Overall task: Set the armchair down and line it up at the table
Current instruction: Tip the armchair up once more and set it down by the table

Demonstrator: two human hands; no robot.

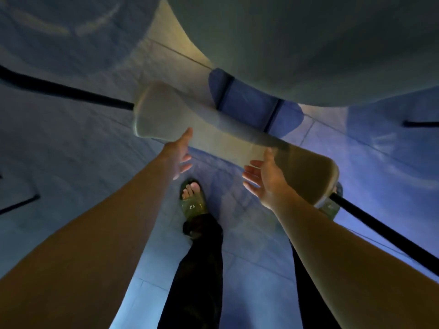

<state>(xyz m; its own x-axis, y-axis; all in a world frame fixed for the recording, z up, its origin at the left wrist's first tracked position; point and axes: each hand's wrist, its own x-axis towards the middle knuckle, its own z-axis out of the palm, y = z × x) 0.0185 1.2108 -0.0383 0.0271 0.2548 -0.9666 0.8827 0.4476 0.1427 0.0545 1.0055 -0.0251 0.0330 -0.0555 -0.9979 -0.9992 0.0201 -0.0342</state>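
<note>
The armchair's pale curved backrest (228,136) lies across the middle of the head view, blurred by motion, with its blue seat (249,103) beyond it. A large round grey table top (308,43) fills the upper right, over the seat's far side. My left hand (180,155) is open, fingers spread, just below the backrest's left part, apart from it. My right hand (266,179) is open too, palm turned inward, in front of the backrest's right part. Neither hand holds anything.
Black chair arm tubes run out at the left (66,91) and at the lower right (384,231). My sandalled foot (192,200) stands on the tiled floor under the hands. Another pale rounded shape (59,32) is at the upper left.
</note>
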